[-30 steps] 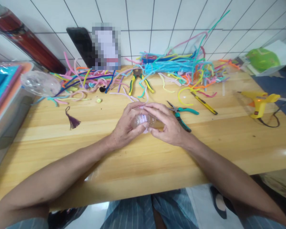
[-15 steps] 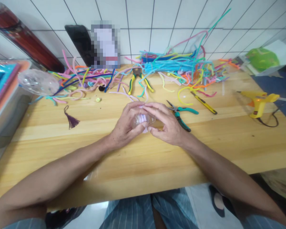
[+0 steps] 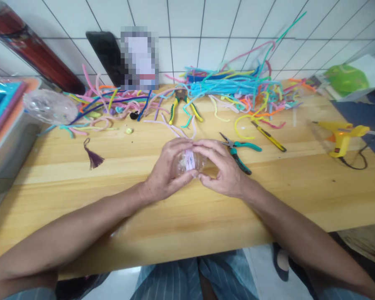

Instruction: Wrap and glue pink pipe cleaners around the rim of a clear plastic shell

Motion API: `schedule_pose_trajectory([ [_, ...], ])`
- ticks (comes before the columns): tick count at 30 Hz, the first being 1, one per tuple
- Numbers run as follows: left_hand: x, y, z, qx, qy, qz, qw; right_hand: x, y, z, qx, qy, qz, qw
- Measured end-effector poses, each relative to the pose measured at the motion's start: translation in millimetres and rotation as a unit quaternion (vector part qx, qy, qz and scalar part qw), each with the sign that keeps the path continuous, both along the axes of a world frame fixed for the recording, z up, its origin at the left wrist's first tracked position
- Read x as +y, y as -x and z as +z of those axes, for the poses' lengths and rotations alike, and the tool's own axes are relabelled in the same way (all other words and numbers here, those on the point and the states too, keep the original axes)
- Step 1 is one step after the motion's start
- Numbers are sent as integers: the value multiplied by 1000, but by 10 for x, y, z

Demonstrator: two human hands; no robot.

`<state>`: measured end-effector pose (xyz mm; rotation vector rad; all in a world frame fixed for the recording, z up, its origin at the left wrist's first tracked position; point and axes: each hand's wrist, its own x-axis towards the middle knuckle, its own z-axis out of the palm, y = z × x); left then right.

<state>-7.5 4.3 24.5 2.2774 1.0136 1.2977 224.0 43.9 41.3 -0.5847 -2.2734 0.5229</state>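
Between my two hands is a small clear plastic piece [image 3: 181,163] with pale lilac strips [image 3: 190,159] running around its middle. My left hand [image 3: 168,168] curls around its left side, thumb at the front and fingers over the back. On the right side, my right hand [image 3: 221,166] grips it the same way, fingertips almost meeting those of the left. The fingers hide its top and bottom edges. Just right of my right hand lie teal-handled long-nose pliers [image 3: 236,150].
Yellow-green pliers [image 3: 181,106] lie behind my hands, before a heap of coloured pipe cleaners [image 3: 225,85]. A yellow utility knife [image 3: 270,136] and a yellow glue gun [image 3: 340,135] are to the right. A purple tassel [image 3: 93,154] and a clear plastic bottle [image 3: 50,107] are left.
Both hands have moved slightly toward me with the plastic piece, and more of the lilac strips shows between them. The view has shifted a little.
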Motion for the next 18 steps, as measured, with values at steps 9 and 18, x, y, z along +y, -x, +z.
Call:
schedule_pose_trajectory([
  [9,-77,-68,-5,-103,63,-2,993,-88,9,36,-16,-36,9,999],
  [18,-162,-115,-16,-64,15,25,998,-153,-7,14,4,-61,4,998],
])
